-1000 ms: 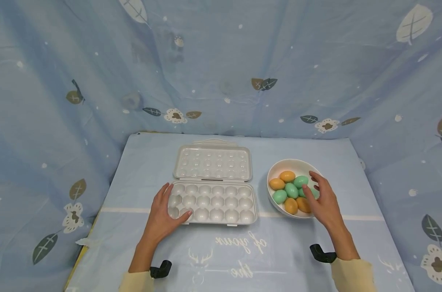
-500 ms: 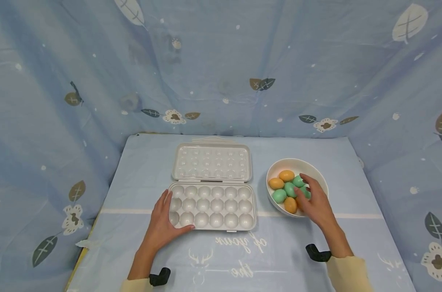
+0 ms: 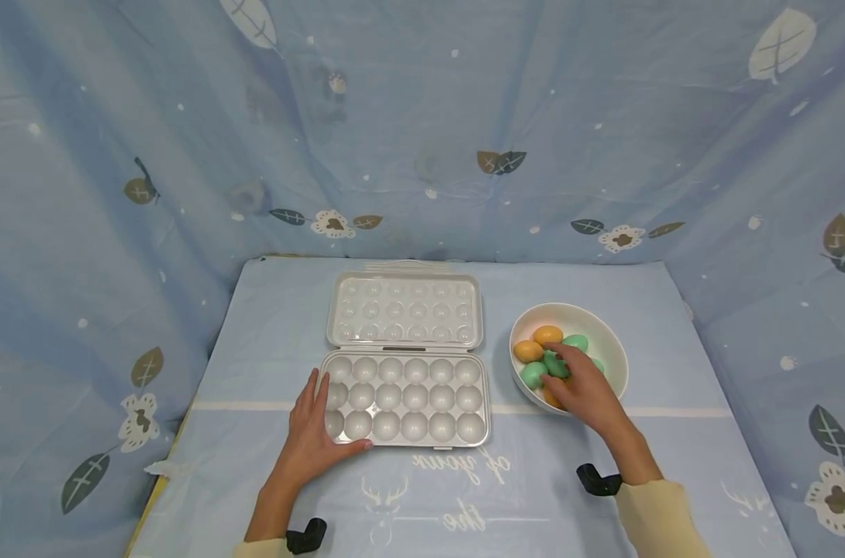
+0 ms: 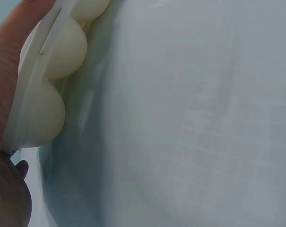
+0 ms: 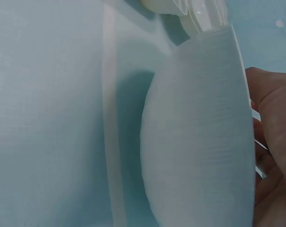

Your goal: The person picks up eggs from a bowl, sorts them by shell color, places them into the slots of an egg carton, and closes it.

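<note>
In the head view an egg box lies unfolded, with its lid (image 3: pixel 403 308) behind and its egg tray (image 3: pixel 406 397) of round hollows in front. My left hand (image 3: pixel 314 438) holds the tray's front left corner, thumb along the front edge and fingers along the left side. The left wrist view catches that thumb (image 4: pixel 27 23) on the rim. To the right stands a white bowl (image 3: pixel 607 341) of green and orange eggs. My right hand (image 3: pixel 581 391) reaches into it, thumb and fingers around a green egg (image 3: pixel 557 366). The bowl's wall hides the fingertips in the right wrist view.
Two orange eggs (image 3: pixel 529 351) and another green egg (image 3: pixel 534 375) sit at the bowl's left side. A pale blue printed cloth (image 3: pixel 429 504) covers the table. Patterned curtains (image 3: pixel 422 132) hang behind it and at both sides.
My right hand has moved left and lower over the bowl, from its right side to the green egg in the middle. The tray's front edge has shifted towards me beneath my left hand.
</note>
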### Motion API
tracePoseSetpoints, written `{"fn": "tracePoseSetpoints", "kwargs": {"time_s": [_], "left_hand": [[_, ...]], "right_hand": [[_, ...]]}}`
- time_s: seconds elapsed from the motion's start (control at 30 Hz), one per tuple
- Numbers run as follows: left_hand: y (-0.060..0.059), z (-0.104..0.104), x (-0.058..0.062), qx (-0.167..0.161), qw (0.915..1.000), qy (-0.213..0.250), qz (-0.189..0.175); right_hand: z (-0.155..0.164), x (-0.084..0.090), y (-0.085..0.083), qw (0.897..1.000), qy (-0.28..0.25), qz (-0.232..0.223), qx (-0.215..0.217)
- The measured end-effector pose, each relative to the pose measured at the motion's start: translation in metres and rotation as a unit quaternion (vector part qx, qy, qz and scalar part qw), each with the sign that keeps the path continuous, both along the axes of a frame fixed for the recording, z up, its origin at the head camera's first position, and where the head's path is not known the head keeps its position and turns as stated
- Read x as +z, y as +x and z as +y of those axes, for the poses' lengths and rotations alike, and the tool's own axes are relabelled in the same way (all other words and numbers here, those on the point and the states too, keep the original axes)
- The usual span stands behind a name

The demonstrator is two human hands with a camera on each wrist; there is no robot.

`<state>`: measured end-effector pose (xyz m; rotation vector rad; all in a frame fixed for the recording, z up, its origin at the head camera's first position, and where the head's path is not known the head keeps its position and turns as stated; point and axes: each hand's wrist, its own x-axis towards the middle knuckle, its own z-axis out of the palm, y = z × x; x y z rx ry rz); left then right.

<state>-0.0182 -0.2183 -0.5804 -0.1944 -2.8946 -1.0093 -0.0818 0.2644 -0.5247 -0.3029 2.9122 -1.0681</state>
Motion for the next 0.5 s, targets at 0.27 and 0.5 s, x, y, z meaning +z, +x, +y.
{"fn": "tracePoseSetpoints", "kwargs": {"time_s": [0.27,0.5], "left_hand": [[0.001,0.0,0.0,0.001,0.9999,0.003,-0.016],[0.001,0.0,0.0,-0.001,0.9999,0.008,-0.013]], "right_hand": [[-0.008,-0.002,-0.013,0.999,0.027,-0.018,0.013],[-0.011,-0.002,-0.025,0.997,0.068,-0.036,0.021]]}}
